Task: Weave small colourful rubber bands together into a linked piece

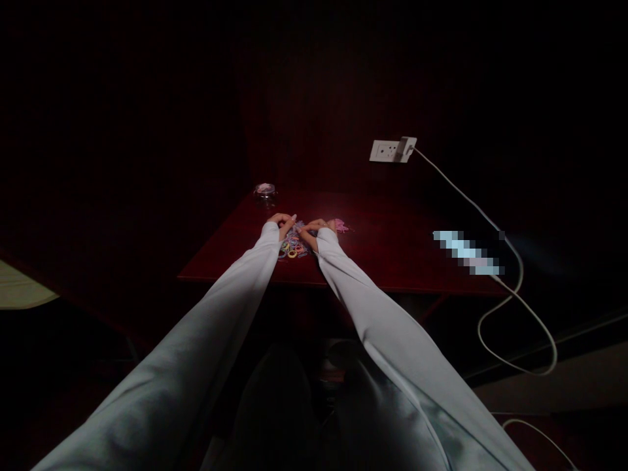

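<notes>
A pile of small, many-coloured elastic hair ties lies near the front edge of a dark red table. My left hand is over the left back side of the pile, its thumb and fingers pinched together. From the right, my right hand reaches over the same pile, its fingertips also closed and close to those of the left. Whatever is between the fingertips is too small and dark to make out. A separate bunch of pink hair ties rests just right of my right hand, partly hidden by it.
At the table's back left stands a small clear jar with pale contents. A white wall socket holds a plugged-in charger. Its white cable loops down to a blurred-out device at the table's right.
</notes>
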Demonstrator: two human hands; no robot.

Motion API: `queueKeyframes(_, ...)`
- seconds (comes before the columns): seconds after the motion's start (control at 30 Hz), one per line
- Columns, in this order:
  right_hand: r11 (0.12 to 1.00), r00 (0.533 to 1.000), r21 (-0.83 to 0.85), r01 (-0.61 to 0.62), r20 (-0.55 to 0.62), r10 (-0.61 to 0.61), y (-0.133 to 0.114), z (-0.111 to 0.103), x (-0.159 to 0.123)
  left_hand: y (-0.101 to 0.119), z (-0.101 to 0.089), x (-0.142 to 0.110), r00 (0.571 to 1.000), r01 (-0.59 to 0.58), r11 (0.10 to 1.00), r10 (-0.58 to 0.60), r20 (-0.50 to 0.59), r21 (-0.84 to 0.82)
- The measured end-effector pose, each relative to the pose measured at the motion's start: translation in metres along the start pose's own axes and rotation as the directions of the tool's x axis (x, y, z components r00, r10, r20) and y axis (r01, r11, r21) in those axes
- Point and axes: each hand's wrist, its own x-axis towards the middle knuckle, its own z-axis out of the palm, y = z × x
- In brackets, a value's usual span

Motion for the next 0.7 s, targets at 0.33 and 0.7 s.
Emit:
queueKeyframes(0.33, 1.0, 0.999, -0.007, 0.018, 0.032, -0.018, -0.005, 0.001, -0.001, -0.008, 0.002, 0.005, 0.999, -0.043, 0.998, 0.043, 0.01, -0.037)
queueKeyframes(0.7, 0.999, 0.996, 0.044, -0.015, -0.092, 0.019, 0.006, 0.002, 0.001, -0.006, -0.003, 0.001, 0.994, -0.082, 0.989, 0.073, 0.076, 0.126)
